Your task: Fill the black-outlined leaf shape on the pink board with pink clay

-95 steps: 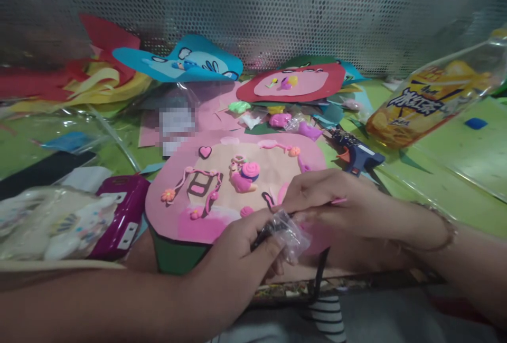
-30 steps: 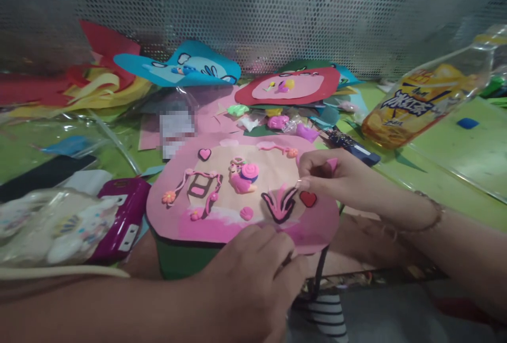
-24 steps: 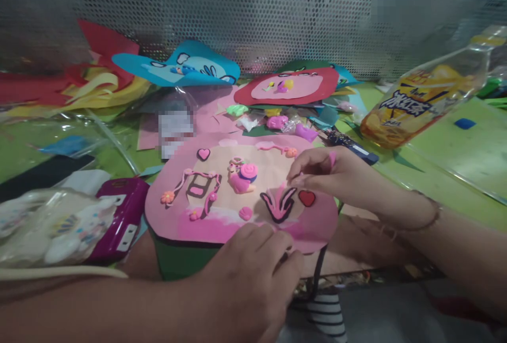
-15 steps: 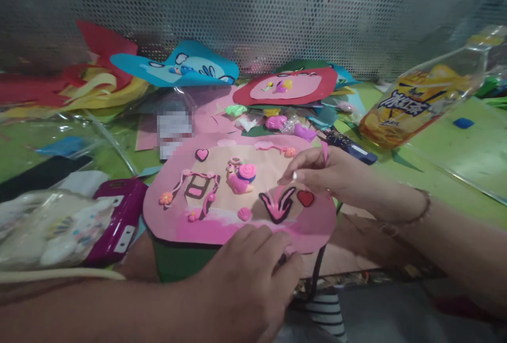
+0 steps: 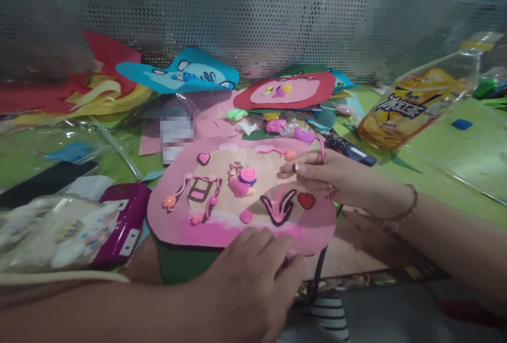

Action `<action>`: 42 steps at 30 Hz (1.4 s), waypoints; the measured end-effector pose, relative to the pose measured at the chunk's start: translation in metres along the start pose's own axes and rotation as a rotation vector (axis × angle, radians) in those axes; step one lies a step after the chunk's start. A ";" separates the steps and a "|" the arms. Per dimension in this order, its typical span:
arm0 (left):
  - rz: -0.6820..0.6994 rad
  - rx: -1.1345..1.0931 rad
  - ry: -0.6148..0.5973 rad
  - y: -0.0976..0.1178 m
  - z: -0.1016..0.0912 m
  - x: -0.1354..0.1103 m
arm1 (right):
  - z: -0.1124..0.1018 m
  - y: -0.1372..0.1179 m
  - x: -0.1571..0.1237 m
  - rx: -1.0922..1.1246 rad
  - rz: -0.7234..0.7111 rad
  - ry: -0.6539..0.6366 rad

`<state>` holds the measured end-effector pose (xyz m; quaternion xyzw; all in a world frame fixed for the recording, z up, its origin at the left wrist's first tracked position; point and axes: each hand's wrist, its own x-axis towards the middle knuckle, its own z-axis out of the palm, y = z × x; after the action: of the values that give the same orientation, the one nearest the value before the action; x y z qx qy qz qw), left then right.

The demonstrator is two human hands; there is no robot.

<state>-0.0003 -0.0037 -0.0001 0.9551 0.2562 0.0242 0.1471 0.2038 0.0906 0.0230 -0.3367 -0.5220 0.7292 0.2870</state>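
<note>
A pink craft board (image 5: 317,227) lies in front of me with clay shapes on it: a pink snail (image 5: 245,180), a house outline (image 5: 198,192), a pink-and-black plant shape (image 5: 279,207) and a red heart (image 5: 306,200). My right hand (image 5: 320,174) hovers just above the plant shape and the heart, fingertips pinched together; what they hold is too small to see. My left hand (image 5: 253,274) rests on the board's near edge with its fingers curled shut; what is under them is hidden.
A tilted yellow drink bottle (image 5: 415,105) stands at the right and a blue glue gun (image 5: 348,148) lies behind my right hand. At the left are a magenta tin (image 5: 122,221) and a plastic bag (image 5: 51,232). Coloured foam cut-outs (image 5: 178,71) pile against the perforated screen (image 5: 253,16).
My left hand, which held a small plastic bag with my right, has dropped to the board's near edge. My right hand has drifted left and up over the plant shape, still pinched.
</note>
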 end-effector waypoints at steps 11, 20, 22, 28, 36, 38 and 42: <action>0.004 0.044 0.023 0.002 0.000 -0.001 | -0.003 0.002 0.001 0.122 0.004 0.003; 0.030 0.117 0.087 0.001 0.003 -0.002 | -0.007 0.007 0.002 0.151 -0.042 -0.058; 0.038 0.117 0.085 0.000 0.003 -0.002 | -0.007 0.007 0.002 0.150 -0.042 -0.069; 0.048 0.136 0.102 -0.001 0.005 -0.002 | -0.007 0.007 0.003 0.154 -0.072 -0.090; 0.052 0.153 0.069 -0.001 0.009 -0.004 | -0.005 0.007 0.001 0.111 -0.041 -0.036; 0.055 0.153 0.064 -0.001 0.009 -0.004 | -0.006 0.007 0.003 0.129 -0.031 -0.030; 0.061 0.159 0.063 -0.001 0.009 -0.003 | -0.009 0.007 0.003 0.161 -0.036 0.014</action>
<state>-0.0027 -0.0066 -0.0093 0.9699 0.2324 0.0383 0.0619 0.2081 0.0963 0.0140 -0.3085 -0.4656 0.7611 0.3298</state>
